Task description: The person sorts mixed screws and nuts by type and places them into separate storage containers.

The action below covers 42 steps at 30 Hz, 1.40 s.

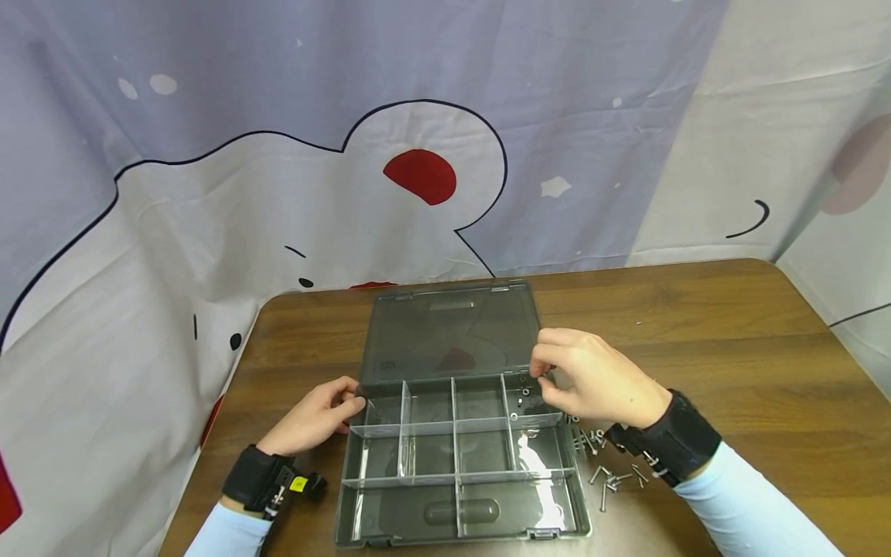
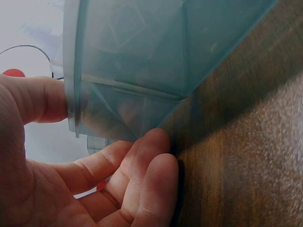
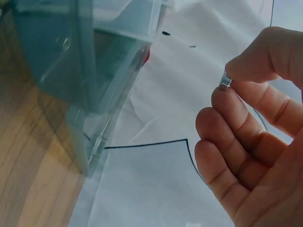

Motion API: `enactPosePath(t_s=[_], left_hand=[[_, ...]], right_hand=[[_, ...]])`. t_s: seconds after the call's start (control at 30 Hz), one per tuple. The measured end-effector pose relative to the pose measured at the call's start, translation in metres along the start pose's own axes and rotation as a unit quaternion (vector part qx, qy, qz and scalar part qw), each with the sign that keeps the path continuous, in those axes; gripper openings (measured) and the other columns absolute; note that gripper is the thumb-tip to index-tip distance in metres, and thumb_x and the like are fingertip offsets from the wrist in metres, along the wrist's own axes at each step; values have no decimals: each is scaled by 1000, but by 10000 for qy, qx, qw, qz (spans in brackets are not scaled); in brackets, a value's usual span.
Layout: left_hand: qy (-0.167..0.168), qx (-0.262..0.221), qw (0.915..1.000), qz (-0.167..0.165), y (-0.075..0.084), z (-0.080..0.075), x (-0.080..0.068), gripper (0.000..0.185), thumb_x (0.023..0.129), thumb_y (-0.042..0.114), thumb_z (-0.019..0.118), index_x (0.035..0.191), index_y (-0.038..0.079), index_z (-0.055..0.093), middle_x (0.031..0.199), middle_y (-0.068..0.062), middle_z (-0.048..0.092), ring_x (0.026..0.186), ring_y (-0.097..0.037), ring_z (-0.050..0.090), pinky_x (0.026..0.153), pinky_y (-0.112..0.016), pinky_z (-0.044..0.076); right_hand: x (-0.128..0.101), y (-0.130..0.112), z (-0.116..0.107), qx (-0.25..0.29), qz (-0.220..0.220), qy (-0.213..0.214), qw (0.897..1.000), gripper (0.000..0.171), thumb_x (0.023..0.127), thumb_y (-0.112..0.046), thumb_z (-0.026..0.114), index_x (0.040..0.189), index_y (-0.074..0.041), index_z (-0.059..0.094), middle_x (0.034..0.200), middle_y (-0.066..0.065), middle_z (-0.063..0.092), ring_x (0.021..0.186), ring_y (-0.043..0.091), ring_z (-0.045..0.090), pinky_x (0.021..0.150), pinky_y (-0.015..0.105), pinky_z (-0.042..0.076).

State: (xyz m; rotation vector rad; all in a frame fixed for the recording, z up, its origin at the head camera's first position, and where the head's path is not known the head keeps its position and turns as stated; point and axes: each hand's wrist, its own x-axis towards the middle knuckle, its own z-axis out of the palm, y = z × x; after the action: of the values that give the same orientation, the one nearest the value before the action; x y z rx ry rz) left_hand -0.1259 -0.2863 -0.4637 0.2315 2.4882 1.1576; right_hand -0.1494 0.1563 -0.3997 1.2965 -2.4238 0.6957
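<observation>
A clear grey compartment box (image 1: 426,451) lies on the table with its lid (image 1: 448,333) folded back behind it. At its back left corner my left hand (image 1: 316,414) holds on, the thumb (image 2: 45,99) on the rim and the other fingers under the wall. My right hand (image 1: 592,371) is above the back right compartment, pinching a small metal nut (image 3: 225,81) between thumb and fingertips. Several small nuts (image 1: 525,392) lie in that compartment.
Just right of the box, several loose screws (image 1: 611,480) and nuts lie on the wooden table (image 1: 752,371), some of them beside the right wrist. A printed curtain (image 1: 278,209) hangs behind the table.
</observation>
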Motion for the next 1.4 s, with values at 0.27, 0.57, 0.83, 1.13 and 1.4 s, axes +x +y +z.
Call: enactPosePath(t_s=[0.27,0.57,0.83,1.13,1.4], left_hand=[[9,5,10000,-50,1,0,0,28,106,26,58,121,3,57,94,-6,53,79,-20,68,74,-30,59],[-22,14,10000,-42,2,0,0,30,106,27,58,123,3,57,94,-6,54,79,-20,67,74,-31,59],[-46,44,10000,-49,2,-1,0,34,106,28,57,128,2,57,95,-7,55,81,-18,68,74,-30,59],[-51,26,10000,-50,2,-1,0,31,106,27,57,124,2,57,94,-6,53,81,-19,68,74,-31,59],[-54,11,10000,-34,1,-2,0,28,106,27,58,121,3,57,92,-6,52,80,-20,67,74,-31,59]], right_hand=[[4,-8,3,-36,-121,-47,9999,22,73,-2,76,83,-19,66,81,-9,56,69,5,53,64,20,47],[-5,-11,2,-344,145,-729,9966,58,83,-39,83,131,-12,65,131,5,64,116,22,64,97,40,55],[-19,-11,-1,-550,564,-1372,9874,109,84,-72,70,165,-16,24,173,14,16,159,38,24,124,57,29],[-39,0,-7,-585,788,-1403,9852,105,86,-73,67,163,-14,29,172,16,20,158,40,26,123,57,29],[-67,12,-5,-613,909,-1226,9864,95,86,-70,69,156,-11,44,166,18,35,149,41,42,113,62,41]])
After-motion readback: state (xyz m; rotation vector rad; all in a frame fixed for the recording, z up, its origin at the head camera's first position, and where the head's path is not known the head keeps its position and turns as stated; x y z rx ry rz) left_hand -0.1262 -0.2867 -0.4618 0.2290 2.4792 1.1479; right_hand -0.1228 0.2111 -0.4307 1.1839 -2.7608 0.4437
